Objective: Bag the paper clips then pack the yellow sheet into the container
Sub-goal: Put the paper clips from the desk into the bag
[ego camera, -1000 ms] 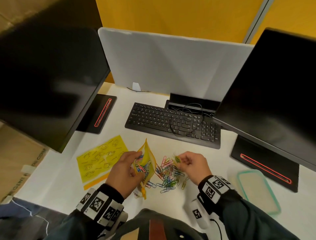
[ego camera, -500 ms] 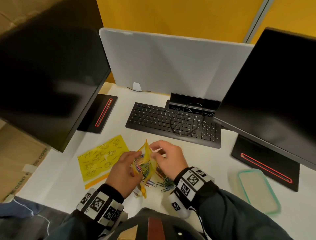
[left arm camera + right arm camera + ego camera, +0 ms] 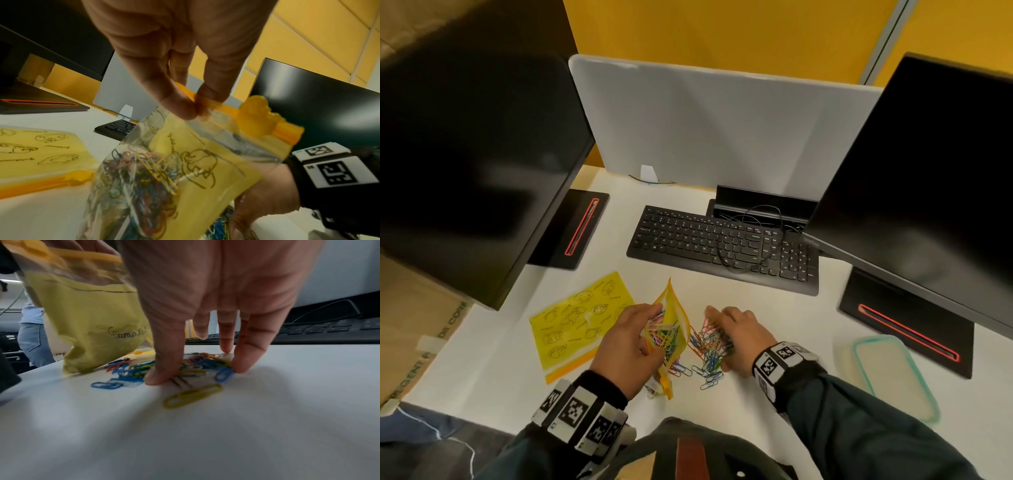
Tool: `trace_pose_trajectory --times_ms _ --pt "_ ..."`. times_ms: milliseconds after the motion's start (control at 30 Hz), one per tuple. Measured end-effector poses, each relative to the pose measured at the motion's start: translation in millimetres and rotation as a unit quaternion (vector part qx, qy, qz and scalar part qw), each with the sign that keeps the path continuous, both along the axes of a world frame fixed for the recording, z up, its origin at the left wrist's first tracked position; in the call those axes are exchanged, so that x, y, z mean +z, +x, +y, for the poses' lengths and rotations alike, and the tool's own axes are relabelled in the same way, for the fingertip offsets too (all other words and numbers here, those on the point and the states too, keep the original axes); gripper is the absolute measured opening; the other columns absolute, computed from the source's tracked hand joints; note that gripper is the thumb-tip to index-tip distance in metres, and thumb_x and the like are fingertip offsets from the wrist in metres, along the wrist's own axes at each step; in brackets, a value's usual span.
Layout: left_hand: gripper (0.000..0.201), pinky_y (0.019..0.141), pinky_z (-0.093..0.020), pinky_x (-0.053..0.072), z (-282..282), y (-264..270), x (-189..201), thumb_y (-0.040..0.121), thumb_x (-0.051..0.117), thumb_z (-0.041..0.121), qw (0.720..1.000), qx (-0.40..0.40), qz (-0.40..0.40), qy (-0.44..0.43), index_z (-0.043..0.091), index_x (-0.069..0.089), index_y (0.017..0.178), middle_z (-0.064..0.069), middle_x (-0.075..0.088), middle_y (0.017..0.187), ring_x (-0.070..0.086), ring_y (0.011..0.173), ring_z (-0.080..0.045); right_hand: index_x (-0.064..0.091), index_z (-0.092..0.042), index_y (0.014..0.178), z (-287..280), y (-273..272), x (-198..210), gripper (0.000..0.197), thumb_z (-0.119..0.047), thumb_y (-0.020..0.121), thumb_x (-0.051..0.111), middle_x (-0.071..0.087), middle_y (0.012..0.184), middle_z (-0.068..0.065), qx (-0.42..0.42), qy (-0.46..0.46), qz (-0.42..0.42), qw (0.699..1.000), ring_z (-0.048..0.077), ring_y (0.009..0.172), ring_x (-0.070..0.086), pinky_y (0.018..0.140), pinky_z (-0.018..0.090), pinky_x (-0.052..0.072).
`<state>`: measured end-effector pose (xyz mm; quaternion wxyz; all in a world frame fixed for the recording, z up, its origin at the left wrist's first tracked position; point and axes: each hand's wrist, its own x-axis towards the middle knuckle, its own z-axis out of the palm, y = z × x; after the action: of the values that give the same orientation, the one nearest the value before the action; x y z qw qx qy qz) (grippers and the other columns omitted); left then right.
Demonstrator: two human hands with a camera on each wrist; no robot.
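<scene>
My left hand [image 3: 640,329] pinches the rim of a yellow zip bag [image 3: 674,322] and holds it upright with its mouth spread. The left wrist view shows thumb and fingertips [image 3: 185,110] on the orange zip strip, with coloured paper clips [image 3: 133,175] inside the bag [image 3: 205,178]. To the right, a loose pile of paper clips [image 3: 709,356] lies on the desk. My right hand [image 3: 732,332] rests on it with straight fingers; its thumb and fingers [image 3: 164,374] touch the desk around the clips [image 3: 127,369]. The yellow sheet [image 3: 575,318] lies flat at the left. The container [image 3: 858,356] sits far right.
A black keyboard [image 3: 722,246] with a looped cable lies behind the clips. Dark monitors stand on the left [image 3: 476,164] and the right [image 3: 928,178], their bases on the desk. A grey divider panel [image 3: 705,130] closes the back. One yellow clip [image 3: 193,395] lies apart.
My right hand went from the pile to the bag's mouth half a second ago, then came back down onto the pile. The left hand kept holding the bag in place.
</scene>
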<state>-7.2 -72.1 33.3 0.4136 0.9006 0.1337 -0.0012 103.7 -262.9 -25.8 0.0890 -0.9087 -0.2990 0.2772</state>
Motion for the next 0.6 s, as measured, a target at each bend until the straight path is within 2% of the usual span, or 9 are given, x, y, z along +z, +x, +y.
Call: trace_pose_trajectory --times_ms 133,200,300,433,533,600 --pt "0.061 0.059 -0.003 0.042 4.8 -1.4 -0.3 0.069 0.069 0.003 1.000 0.005 0.002 0.005 0.024 0.050 0.123 0.012 0.041 0.117 0.053 0.071 -0.008 0.046 -0.018 0.132 9.6 7.6 0.1 0.049 -0.005 0.085 0.053 0.049 0.128 0.007 0.008 0.027 -0.032 0.999 0.028 0.116 0.049 0.098 0.038 0.044" --pt "0.061 0.059 -0.004 0.042 5.1 -2.0 0.1 0.069 0.068 0.004 1.000 0.005 0.003 0.007 0.023 0.050 0.124 0.012 0.041 0.117 0.053 0.071 -0.006 0.055 -0.014 0.122 8.4 8.3 0.0 0.036 -0.004 0.087 0.049 0.055 0.119 0.009 0.001 0.017 -0.048 0.999 0.028 0.109 0.054 0.093 0.036 0.047" --pt "0.061 0.059 -0.003 0.041 3.6 -2.2 0.4 0.069 0.068 0.002 1.000 0.000 0.002 0.005 0.023 0.050 0.124 0.012 0.041 0.115 0.053 0.070 0.003 0.058 -0.010 0.112 4.0 6.7 1.1 0.028 -0.005 0.087 0.047 0.060 0.112 0.012 -0.009 -0.002 -0.060 0.998 0.030 0.104 0.056 0.088 0.034 0.047" --pt "0.061 0.059 -0.002 0.041 1.6 -2.0 0.1 0.069 0.067 0.002 1.000 -0.005 0.001 0.004 0.023 0.050 0.123 0.012 0.041 0.115 0.053 0.072 -0.005 0.060 -0.010 0.108 -5.5 0.1 7.2 0.023 -0.009 0.089 0.047 0.062 0.110 0.011 -0.059 0.009 -0.046 0.997 0.028 0.102 0.056 0.086 0.033 0.046" --pt "0.060 0.058 -0.002 0.040 1.5 -2.9 0.5 0.070 0.067 0.001 1.000 -0.001 -0.001 -0.003 0.024 0.050 0.123 0.012 0.041 0.115 0.053 0.072 -0.008 0.064 -0.013 0.098 -11.6 -6.2 22.6 0.017 -0.008 0.089 0.051 0.064 0.097 0.004 -0.146 0.092 -0.027 0.985 0.023 0.095 0.058 0.079 0.025 0.045" --pt "0.060 0.058 -0.002 0.040 0.7 -3.7 0.0 0.069 0.067 0.001 1.000 0.000 -0.003 -0.002 0.024 0.051 0.122 0.012 0.041 0.116 0.053 0.069 -0.007 0.065 -0.019 0.088 -7.7 -10.3 40.7 0.011 -0.010 0.087 0.059 0.061 0.083 -0.005 -0.211 0.198 -0.003 0.957 0.014 0.083 0.059 0.069 0.016 0.042"
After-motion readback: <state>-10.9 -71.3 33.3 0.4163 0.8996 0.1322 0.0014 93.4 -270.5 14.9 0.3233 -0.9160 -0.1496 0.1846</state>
